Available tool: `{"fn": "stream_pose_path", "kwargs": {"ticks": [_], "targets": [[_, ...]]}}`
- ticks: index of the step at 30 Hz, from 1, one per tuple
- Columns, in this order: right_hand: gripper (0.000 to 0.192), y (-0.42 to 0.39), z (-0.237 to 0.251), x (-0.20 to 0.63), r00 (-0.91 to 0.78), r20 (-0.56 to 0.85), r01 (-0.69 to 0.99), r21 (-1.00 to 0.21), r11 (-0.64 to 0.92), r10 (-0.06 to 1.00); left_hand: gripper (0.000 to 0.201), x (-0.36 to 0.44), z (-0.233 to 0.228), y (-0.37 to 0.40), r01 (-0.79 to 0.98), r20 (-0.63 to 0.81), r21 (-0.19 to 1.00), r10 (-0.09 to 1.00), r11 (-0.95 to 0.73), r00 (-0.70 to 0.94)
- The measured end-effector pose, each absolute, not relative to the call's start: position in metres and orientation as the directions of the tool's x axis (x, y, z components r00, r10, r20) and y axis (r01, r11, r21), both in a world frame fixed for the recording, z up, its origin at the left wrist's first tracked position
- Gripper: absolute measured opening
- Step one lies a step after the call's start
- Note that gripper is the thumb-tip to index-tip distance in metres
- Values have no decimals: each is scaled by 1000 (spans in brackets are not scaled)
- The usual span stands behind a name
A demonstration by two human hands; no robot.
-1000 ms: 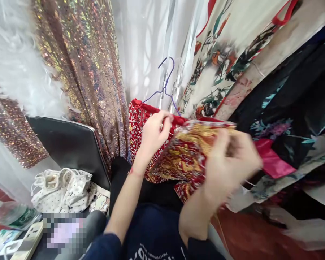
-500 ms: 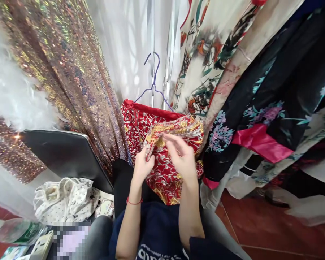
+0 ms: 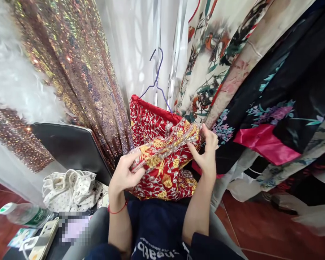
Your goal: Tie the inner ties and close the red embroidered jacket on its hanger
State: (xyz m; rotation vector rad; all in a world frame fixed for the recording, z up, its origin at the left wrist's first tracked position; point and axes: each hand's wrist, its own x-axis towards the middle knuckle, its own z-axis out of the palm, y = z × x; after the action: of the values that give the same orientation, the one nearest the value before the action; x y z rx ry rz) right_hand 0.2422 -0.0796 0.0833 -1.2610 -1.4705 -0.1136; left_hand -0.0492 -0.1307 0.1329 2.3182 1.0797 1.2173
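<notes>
You stretch the red embroidered garment (image 3: 162,162) between your left hand (image 3: 123,175) and right hand (image 3: 207,153), both pinching its edge; next, keep it taut.

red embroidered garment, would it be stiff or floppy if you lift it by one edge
The red embroidered garment is probably floppy: it folds and sags between the left hand and right hand. Its dense gold and silver embroidery likely adds some weight and body.

floor: red tiles (image 3: 273,234) | backdrop: white curtain (image 3: 141,47), daylit | left: sequin drape (image 3: 78,72)
</notes>
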Motion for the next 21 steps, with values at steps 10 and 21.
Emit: {"fn": "stream_pose_path", "kwargs": {"ticks": [10,21], "targets": [[46,-77,86,236,216,719,661,-605,443,660,15,-58,146,-148,501,405,603,779,-621,478],[16,-172,132,240,-86,866,504,-388,771,492,30,-74,147,-141,738,591,561,806,-375,-39]]}}
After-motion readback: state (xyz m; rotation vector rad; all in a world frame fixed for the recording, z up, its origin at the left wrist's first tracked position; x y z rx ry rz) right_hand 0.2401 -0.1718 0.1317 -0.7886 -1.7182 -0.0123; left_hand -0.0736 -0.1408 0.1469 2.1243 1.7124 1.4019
